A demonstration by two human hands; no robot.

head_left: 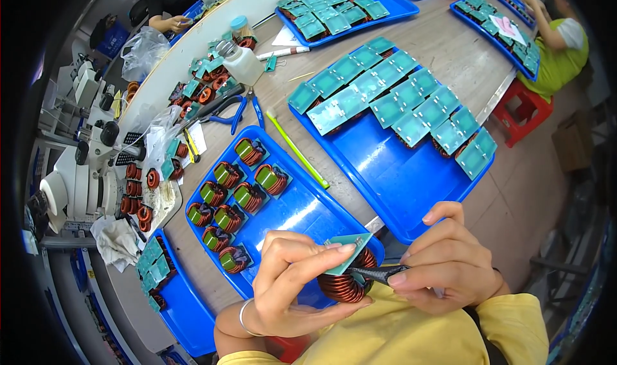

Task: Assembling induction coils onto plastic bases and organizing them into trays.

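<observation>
My left hand (279,284) is closed around a copper-wound toroidal coil (342,288) with a small green circuit board (350,246) on its upper side. Thumb and fingers pinch it from the left. From the right, my right hand (450,262) grips a black tapered tool (380,273), which looks like tweezers. Its narrow end reaches to the coil's middle, just under the board; the exact tip is hidden. Beneath my left hand lies a blue tray (302,214) holding several coils (248,196) with green-yellow blocks in their centres, standing on boards.
Beyond it, a larger blue tray (360,166) carries rows of board-topped coils (369,85). Between the trays lies a green-yellow stick (297,148). Blue-handled pliers (232,115), a clear bottle (241,64) and loose coils sit farther back. A person in green (569,56) works at the far right.
</observation>
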